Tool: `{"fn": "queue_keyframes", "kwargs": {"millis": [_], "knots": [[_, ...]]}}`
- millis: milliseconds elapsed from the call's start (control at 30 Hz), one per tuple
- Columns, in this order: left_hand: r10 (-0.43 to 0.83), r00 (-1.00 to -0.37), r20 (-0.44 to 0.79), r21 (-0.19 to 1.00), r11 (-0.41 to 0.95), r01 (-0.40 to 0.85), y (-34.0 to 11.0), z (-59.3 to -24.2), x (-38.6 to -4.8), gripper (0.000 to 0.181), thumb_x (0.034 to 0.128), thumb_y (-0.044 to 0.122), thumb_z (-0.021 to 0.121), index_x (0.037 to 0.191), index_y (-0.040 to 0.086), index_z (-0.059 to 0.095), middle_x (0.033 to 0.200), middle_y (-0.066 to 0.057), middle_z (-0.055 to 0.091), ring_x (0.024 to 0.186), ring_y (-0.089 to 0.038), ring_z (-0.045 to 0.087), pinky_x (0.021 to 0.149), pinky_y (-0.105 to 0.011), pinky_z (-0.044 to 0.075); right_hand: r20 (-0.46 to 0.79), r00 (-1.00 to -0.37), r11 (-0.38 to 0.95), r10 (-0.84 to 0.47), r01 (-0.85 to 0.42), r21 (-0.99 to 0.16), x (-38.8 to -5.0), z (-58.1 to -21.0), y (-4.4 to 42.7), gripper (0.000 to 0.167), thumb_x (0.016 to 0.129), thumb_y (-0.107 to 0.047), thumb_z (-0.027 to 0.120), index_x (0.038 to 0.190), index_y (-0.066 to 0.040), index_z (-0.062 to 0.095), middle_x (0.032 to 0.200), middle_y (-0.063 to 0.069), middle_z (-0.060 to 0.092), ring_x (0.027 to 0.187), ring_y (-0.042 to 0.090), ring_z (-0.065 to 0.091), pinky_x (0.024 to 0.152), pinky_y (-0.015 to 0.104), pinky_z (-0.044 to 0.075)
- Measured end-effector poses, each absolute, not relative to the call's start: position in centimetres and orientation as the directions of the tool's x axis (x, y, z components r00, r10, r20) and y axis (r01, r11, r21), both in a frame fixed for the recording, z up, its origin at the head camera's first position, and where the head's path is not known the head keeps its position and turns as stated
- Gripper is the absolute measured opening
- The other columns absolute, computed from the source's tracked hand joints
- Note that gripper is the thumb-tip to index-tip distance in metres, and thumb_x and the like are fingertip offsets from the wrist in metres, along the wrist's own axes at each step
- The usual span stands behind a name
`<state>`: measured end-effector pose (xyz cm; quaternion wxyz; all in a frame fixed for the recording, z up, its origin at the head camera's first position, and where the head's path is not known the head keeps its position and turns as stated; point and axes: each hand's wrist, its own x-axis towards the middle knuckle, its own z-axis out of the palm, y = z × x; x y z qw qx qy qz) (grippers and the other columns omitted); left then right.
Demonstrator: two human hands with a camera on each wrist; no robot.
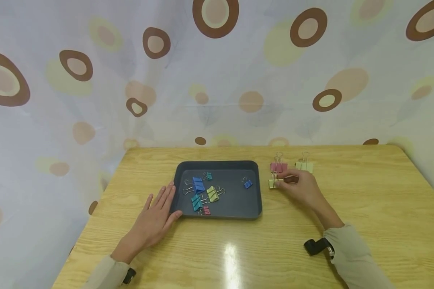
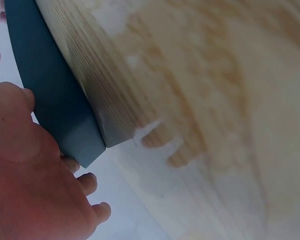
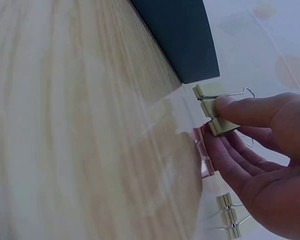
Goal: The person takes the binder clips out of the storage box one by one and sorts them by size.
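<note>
The right hand (image 1: 304, 188) pinches a yellow metal clip (image 1: 272, 184); leftward, the stretched-out left hand (image 1: 152, 220) maybe steadies a dark-grey oblong tray (image 1: 235, 202).

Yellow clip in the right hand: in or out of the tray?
Out. In the head view, the right hand pinches the yellow clip beyond the right rim of the tray.

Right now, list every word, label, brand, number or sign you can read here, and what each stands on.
None can be read.
Tray: no lettering visible.
Yellow clip in the right hand: no lettering visible; any small mark would be too small to read.
Backdrop: printed rings and blobs, no letters.
Black wrist gear: no legible marks.
</note>
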<state>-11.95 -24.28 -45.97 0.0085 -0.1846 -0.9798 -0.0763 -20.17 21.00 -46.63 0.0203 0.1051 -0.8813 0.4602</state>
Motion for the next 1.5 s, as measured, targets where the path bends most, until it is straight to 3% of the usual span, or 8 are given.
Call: {"fn": "queue_keyframes", "kwargs": {"millis": [200,367,633,933,1200,1500], "knots": [[0.362,-0.931,0.054,0.149,0.919,0.366,-24.3,-45.9,-12.0,0.076,0.1093,0.049,0.042,0.164,0.001,0.017,0.171,-0.012,0.013,0.156,-0.034,0.017,0.121,-0.062,0.016,0.137,-0.979,0.592,-0.149,-0.200,-0.781,-20.2,-46.6,21.6,0.021,0.091,-0.015,0.080,0.105,0.000,0.076,0.108,0.018,0.074,0.098,0.033,0.073,0.087,0.045,0.057],[0.365,-0.930,0.048,0.146,0.918,0.368,-24.3,-45.8,-12.0,0.076,0.1093,0.050,0.041,0.164,0.001,0.017,0.171,-0.011,0.012,0.155,-0.035,0.018,0.121,-0.062,0.016,0.165,-0.971,0.613,-0.172,-0.236,-0.754,-20.0,-46.4,21.7,0.018,0.092,-0.014,0.080,0.102,0.000,0.076,0.103,0.015,0.073,0.092,0.030,0.072,0.083,0.043,0.058],[0.368,-0.928,0.050,0.149,0.916,0.371,-24.3,-45.9,-12.0,0.077,0.1092,0.049,0.042,0.163,0.001,0.017,0.171,-0.011,0.012,0.155,-0.035,0.018,0.121,-0.063,0.017,0.170,-0.964,0.654,-0.205,-0.265,-0.709,-20.1,-46.5,21.8,0.014,0.092,-0.010,0.078,0.099,0.001,0.074,0.094,0.011,0.072,0.083,0.021,0.067,0.073,0.029,0.055],[0.368,-0.929,0.051,0.156,0.915,0.371,-24.3,-45.9,-12.1,0.077,0.1093,0.049,0.041,0.164,0.002,0.016,0.171,-0.011,0.011,0.156,-0.034,0.017,0.122,-0.062,0.015,0.137,-0.971,0.650,-0.195,-0.233,-0.724,-19.9,-45.8,22.1,0.022,0.095,-0.018,0.076,0.107,0.001,0.072,0.097,0.011,0.072,0.089,0.024,0.068,0.077,0.031,0.056],[0.366,-0.929,0.053,0.161,0.915,0.370,-24.3,-45.8,-12.1,0.076,0.1094,0.048,0.042,0.164,0.001,0.017,0.171,-0.011,0.012,0.156,-0.034,0.017,0.122,-0.062,0.014,0.238,-0.959,0.577,-0.155,-0.283,-0.766,-19.6,-44.0,21.6,0.029,0.096,-0.017,0.076,0.116,0.003,0.069,0.106,0.017,0.072,0.095,0.030,0.069,0.077,0.014,0.053],[0.365,-0.930,0.047,0.154,0.917,0.368,-24.4,-45.9,-11.9,0.076,0.1093,0.049,0.041,0.164,0.002,0.017,0.171,-0.011,0.012,0.156,-0.034,0.017,0.121,-0.063,0.016,0.257,-0.930,0.435,-0.262,-0.352,-0.829,-18.9,-43.7,18.2,0.028,0.094,-0.009,0.077,0.119,0.000,0.070,0.119,0.018,0.069,0.098,0.026,0.070,0.084,0.025,0.058]]}}
